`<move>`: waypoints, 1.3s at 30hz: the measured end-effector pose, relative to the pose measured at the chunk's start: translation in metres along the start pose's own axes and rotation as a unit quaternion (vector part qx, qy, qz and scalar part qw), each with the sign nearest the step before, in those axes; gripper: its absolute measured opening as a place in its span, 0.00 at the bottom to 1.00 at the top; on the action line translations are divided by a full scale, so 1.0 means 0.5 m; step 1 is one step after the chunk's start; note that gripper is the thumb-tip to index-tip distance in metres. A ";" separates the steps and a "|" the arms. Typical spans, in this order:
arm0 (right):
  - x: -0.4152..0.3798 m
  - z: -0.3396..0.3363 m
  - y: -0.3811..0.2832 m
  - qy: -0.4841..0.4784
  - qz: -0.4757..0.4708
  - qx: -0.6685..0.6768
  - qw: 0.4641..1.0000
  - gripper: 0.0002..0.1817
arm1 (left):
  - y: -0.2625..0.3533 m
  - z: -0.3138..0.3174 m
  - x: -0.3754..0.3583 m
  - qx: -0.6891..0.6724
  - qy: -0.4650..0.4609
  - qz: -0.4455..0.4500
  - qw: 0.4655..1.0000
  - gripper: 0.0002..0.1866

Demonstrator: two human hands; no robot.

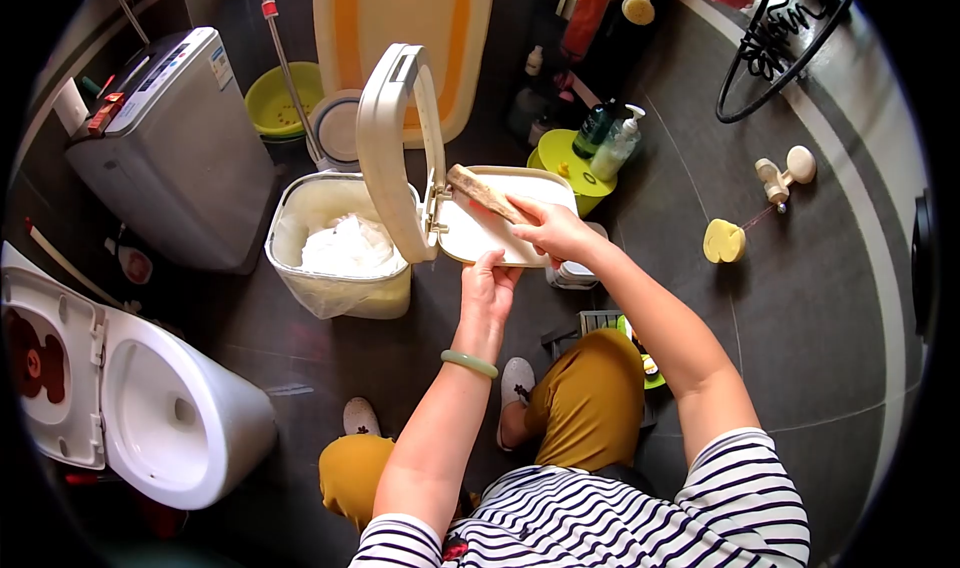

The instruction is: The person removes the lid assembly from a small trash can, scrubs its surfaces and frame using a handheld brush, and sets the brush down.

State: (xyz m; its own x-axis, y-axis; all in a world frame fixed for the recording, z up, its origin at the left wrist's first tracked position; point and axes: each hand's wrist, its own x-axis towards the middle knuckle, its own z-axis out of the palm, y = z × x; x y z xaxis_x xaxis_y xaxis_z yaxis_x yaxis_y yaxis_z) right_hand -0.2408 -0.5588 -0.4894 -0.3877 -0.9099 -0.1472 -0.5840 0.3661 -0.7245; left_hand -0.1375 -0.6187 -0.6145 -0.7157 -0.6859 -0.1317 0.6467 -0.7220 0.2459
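Observation:
My left hand [488, 283], below a pale green bangle, grips the near edge of a cream bin lid. The lid's flat flap [475, 236] lies opened out, and its ring-shaped frame [385, 148] stands upright, joined to it at a metal hinge [437, 208]. In my right hand [550, 230] is a worn wooden-backed scrubbing brush [485, 194], held over the flap and apparently against it; its bristles are hidden. Left of the lid stands the lidless bin [385, 296], lined with a clear bag with white waste [350, 246] inside.
A toilet [190, 408] with its cover raised is at lower left, and a washing machine [185, 158] at upper left. Behind are a green basin [283, 100] and a folded tub [470, 28]. Pump bottles [615, 148] stand on a green stool [600, 190]; a yellow sponge-like piece [724, 241] is at right.

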 end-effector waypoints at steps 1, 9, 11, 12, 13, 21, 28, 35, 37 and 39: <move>0.006 0.001 0.001 -0.001 0.009 -0.006 1.000 0.33 | -0.001 -0.001 0.001 0.000 -0.005 0.004 1.000 0.25; -0.078 -0.070 0.055 0.084 0.115 -0.039 0.989 0.36 | -0.009 -0.005 -0.007 0.012 0.013 0.012 1.000 0.22; -0.085 -0.067 0.068 0.094 0.111 -0.024 0.989 0.35 | -0.012 -0.012 -0.002 0.010 0.006 0.007 1.000 0.23; -0.086 -0.065 0.071 0.103 0.105 -0.007 0.989 0.35 | -0.013 -0.014 -0.001 0.011 0.004 0.005 1.000 0.23; -0.082 -0.061 0.063 0.093 0.090 -0.017 0.991 0.35 | -0.012 -0.016 0.001 0.014 0.004 0.002 1.000 0.23; 0.034 -0.034 0.060 0.126 -0.222 -0.350 0.901 0.33 | 0.001 -0.004 -0.013 0.042 0.016 -0.003 0.999 0.24; 0.038 -0.181 0.056 0.075 -0.140 -0.456 0.876 0.21 | 0.001 0.000 -0.018 0.039 0.015 -0.005 0.999 0.24; 0.055 -0.259 0.097 0.056 -0.076 -0.496 0.863 0.14 | 0.001 -0.008 -0.016 0.029 0.005 0.005 1.000 0.24; 0.078 -0.262 0.107 0.053 -0.047 -0.498 0.864 0.20 | 0.001 -0.002 -0.022 0.029 0.010 0.008 0.999 0.24; 0.104 -0.253 0.111 0.047 -0.050 -0.494 0.867 0.20 | 0.003 0.000 -0.025 0.031 0.010 0.013 0.999 0.23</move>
State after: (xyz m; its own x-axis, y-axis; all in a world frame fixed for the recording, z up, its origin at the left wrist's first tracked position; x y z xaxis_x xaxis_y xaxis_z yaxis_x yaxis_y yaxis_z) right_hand -0.3835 -0.5609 -0.4522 -0.3283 -0.9442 -0.0277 -0.9261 0.3160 0.2064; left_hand -0.1276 -0.6112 -0.6125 -0.6931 -0.7064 -0.1434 0.6469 -0.6974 0.3085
